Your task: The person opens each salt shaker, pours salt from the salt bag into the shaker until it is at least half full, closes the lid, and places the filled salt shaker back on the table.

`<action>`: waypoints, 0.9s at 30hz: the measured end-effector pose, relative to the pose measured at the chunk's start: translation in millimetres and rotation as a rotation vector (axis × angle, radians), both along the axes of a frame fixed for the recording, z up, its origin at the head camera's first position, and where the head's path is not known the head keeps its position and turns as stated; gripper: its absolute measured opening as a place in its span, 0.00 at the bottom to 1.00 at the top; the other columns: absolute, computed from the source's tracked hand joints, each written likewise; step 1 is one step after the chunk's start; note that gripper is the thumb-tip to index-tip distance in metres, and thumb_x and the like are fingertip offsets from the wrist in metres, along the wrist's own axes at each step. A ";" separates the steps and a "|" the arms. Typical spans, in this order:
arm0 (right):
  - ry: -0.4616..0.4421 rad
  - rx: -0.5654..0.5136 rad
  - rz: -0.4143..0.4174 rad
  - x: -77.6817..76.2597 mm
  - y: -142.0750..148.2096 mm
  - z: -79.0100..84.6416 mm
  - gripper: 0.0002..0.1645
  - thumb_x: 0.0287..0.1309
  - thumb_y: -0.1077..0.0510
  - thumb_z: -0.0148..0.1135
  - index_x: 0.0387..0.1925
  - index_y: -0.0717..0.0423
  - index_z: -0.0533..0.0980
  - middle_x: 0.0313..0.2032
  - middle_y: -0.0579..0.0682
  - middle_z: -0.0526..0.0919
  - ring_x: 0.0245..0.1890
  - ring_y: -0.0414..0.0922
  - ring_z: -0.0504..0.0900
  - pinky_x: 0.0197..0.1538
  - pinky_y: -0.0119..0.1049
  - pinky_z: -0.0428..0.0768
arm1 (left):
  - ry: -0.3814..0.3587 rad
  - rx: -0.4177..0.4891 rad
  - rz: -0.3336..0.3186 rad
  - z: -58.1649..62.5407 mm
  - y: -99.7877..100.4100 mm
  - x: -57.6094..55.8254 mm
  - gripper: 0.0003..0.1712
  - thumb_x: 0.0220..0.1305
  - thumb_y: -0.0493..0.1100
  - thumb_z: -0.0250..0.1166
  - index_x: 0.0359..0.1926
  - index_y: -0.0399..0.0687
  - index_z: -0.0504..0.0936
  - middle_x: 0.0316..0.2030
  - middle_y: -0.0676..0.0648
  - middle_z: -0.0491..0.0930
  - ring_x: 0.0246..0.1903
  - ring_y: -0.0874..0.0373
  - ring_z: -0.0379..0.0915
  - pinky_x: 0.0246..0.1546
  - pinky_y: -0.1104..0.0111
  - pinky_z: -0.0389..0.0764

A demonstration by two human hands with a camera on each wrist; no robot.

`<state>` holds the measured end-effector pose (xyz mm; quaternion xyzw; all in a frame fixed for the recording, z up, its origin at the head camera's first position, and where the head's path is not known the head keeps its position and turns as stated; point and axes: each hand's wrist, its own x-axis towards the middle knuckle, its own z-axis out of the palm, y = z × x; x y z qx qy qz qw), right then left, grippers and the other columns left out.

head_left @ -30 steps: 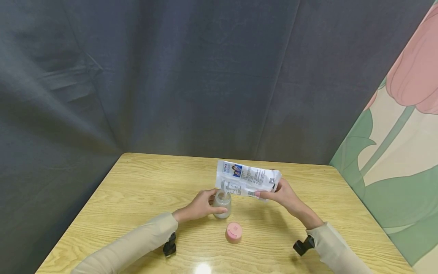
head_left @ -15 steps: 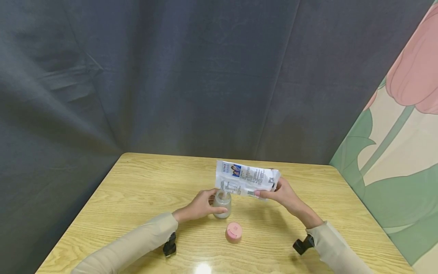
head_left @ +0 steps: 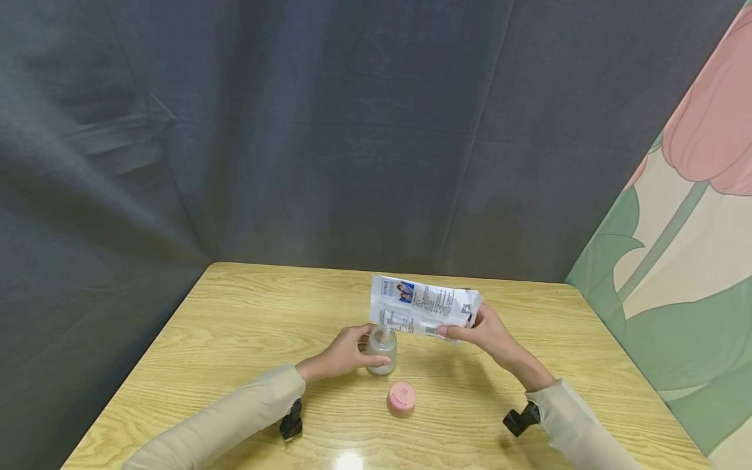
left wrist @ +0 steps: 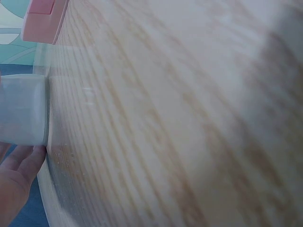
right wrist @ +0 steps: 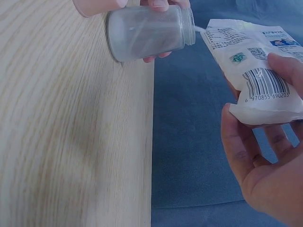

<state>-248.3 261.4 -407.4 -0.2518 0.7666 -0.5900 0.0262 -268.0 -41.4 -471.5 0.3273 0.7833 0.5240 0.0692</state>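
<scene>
My left hand (head_left: 343,354) grips a small clear glass jar (head_left: 382,363) standing upright on the table, thumb in front and fingers behind. Its mouth is uncovered, and whitish content shows through the glass. In my right hand (head_left: 495,336) is a white printed bag (head_left: 424,307), tilted so that a corner points down at the jar's mouth. A thin white stream (right wrist: 200,29) runs from that corner into the jar in the right wrist view. A pink lid (head_left: 402,398) lies on the table in front of the jar. The left wrist view catches only the jar's lower part (left wrist: 23,109).
The light wooden table (head_left: 247,307) ends at a dark blue-grey curtain (head_left: 352,143) behind it. A wall hanging with a printed tulip (head_left: 705,117) runs along the right side. Each wrist carries a small black camera, such as the right one's camera (head_left: 521,420).
Almost nothing has moved. The bag stays tilted over the jar, and both hands keep their hold.
</scene>
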 end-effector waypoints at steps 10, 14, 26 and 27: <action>0.007 -0.020 0.016 -1.0 1.3 0.2 0.27 0.57 0.68 0.69 0.59 0.61 0.73 0.52 0.54 0.83 0.46 0.50 0.85 0.42 0.41 0.85 | -0.019 -0.023 -0.001 -8.8 -1.4 -6.6 0.33 0.58 0.41 0.75 0.62 0.36 0.74 0.53 0.41 0.80 0.51 0.51 0.79 0.51 0.69 0.79; 0.008 -0.023 0.022 -1.4 0.9 0.8 0.27 0.57 0.68 0.69 0.58 0.61 0.73 0.52 0.54 0.84 0.46 0.50 0.85 0.42 0.41 0.85 | -0.025 -0.022 -0.004 -8.5 -1.9 -6.8 0.34 0.58 0.42 0.75 0.62 0.35 0.74 0.53 0.41 0.80 0.51 0.50 0.79 0.51 0.70 0.79; 0.002 -0.015 0.008 -1.1 0.8 2.5 0.27 0.57 0.67 0.70 0.58 0.61 0.74 0.52 0.54 0.83 0.46 0.49 0.85 0.42 0.41 0.85 | -0.027 -0.012 0.001 -8.6 -1.2 -5.8 0.34 0.58 0.40 0.75 0.63 0.35 0.73 0.54 0.41 0.80 0.52 0.49 0.79 0.51 0.66 0.80; 0.002 -0.014 0.006 -1.2 0.7 2.5 0.27 0.57 0.67 0.70 0.58 0.61 0.74 0.52 0.54 0.84 0.45 0.49 0.85 0.42 0.41 0.85 | -0.031 -0.015 0.001 -8.2 -1.3 -5.6 0.34 0.58 0.41 0.75 0.63 0.35 0.73 0.54 0.41 0.80 0.52 0.49 0.79 0.52 0.67 0.79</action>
